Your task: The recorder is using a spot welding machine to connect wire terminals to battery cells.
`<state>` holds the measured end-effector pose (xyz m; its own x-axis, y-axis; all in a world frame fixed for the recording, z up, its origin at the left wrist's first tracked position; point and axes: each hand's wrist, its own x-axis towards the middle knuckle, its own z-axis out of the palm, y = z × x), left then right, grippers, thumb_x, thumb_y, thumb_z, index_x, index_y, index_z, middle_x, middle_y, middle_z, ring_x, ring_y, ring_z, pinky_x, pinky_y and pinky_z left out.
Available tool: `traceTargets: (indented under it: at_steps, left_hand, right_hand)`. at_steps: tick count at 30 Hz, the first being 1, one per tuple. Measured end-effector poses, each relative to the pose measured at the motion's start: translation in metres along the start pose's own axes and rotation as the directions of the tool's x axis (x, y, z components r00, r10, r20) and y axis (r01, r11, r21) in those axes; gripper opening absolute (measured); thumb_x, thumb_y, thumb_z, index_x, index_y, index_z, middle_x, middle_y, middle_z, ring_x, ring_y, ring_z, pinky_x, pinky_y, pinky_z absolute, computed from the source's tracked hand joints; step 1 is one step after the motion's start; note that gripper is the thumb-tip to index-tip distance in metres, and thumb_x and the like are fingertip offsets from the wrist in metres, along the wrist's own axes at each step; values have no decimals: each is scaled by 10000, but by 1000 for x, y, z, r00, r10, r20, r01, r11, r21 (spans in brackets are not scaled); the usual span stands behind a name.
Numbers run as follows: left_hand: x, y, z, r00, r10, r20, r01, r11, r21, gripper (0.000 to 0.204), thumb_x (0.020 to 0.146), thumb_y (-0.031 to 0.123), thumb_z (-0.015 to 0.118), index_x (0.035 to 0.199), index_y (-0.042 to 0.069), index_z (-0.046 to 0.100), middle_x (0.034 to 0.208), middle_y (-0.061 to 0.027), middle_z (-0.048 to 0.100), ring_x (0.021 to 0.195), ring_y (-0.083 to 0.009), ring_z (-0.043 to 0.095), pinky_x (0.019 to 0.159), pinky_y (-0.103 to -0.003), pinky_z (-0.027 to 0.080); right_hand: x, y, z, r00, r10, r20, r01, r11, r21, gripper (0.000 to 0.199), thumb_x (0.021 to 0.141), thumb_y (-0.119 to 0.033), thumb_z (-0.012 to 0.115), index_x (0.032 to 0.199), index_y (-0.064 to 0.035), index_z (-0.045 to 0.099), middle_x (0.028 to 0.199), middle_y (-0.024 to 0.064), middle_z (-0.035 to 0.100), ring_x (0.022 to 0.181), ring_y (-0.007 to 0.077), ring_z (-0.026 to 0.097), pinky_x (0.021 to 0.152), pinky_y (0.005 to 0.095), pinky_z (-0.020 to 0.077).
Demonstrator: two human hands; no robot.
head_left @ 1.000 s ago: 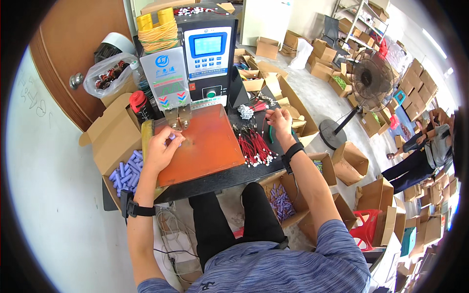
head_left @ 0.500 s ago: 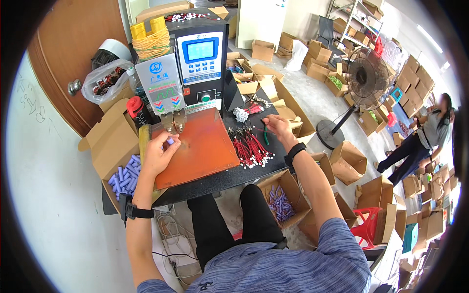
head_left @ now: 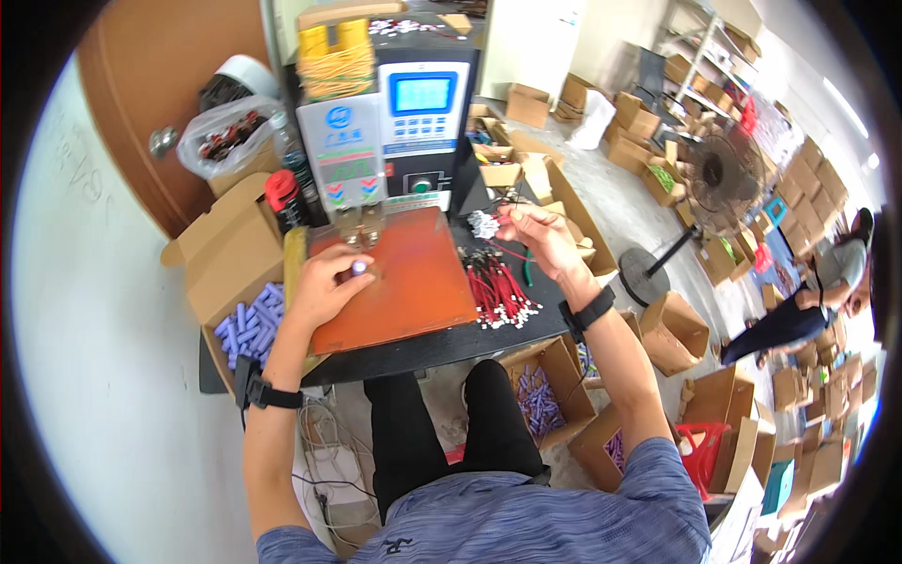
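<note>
Nearest me, low in the frame, boxes of purple cells sit by my knees. On the counter, my left hand pinches a purple battery cell upright on the orange mat, left of centre. My right hand, well apart, grips a red wire lead above the wire pile. Beyond stands the welding machine.

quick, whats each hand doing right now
Left hand: closed on a purple cell, over the orange mat.
Right hand: closed, pinching a red wire above the wire pile.
</note>
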<state>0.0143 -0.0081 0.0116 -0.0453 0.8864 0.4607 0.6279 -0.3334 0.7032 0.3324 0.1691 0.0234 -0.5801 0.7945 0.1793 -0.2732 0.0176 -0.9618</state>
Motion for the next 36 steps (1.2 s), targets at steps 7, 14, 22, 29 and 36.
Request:
traceTargets:
  at_steps: [7, 14, 22, 29, 36]
  left_hand:
    - [0, 0, -1, 996, 89, -17, -88, 995, 56, 242, 779, 155, 742, 990, 42, 709, 884, -66, 615, 749, -194, 602, 666, -300, 472]
    - [-1, 2, -2, 999, 7, 36, -8, 1000, 21, 254, 799, 137, 732, 1032, 39, 704, 834, -48, 554, 736, -177, 556, 652, -291, 442]
    - [2, -4, 4, 997, 83, 3, -83, 996, 21, 231, 828, 157, 707, 1021, 31, 694, 895, -84, 616, 800, -218, 609, 699, -315, 478]
    - [0, -7, 3, 999, -17, 50, 10, 989, 149, 211, 887, 173, 636, 1030, 18, 644, 926, -152, 625, 796, -278, 613, 710, -348, 486]
    - [0, -2, 9, 982, 176, -65, -161, 970, 182, 209, 876, 154, 639, 1035, 20, 651, 934, -135, 637, 814, -307, 623, 730, -366, 493]
  right_hand:
    - [4, 7, 83, 981, -108, 162, 182, 798, -574, 168, 908, -63, 615, 1039, 17, 683, 741, 23, 662, 603, 73, 576, 568, 232, 482]
    - [15, 16, 120, 979, -85, 184, 202, 500, -842, 213, 846, -163, 640, 1026, -64, 699, 796, 97, 700, 645, 210, 662, 614, 331, 510]
    - [43, 46, 140, 933, -252, 256, 359, 631, -687, 152, 919, -98, 525, 828, 19, 557, 684, 81, 630, 587, 137, 578, 556, 293, 455]
    - [31, 51, 144, 949, -215, 230, 308, 783, -541, 184, 963, -67, 473, 1048, 31, 605, 716, 108, 670, 696, 157, 653, 659, 268, 492]
    - [32, 57, 138, 970, -174, 173, 213, 947, -242, 63, 917, -8, 576, 957, 32, 603, 840, 50, 673, 781, 86, 639, 700, 215, 500]
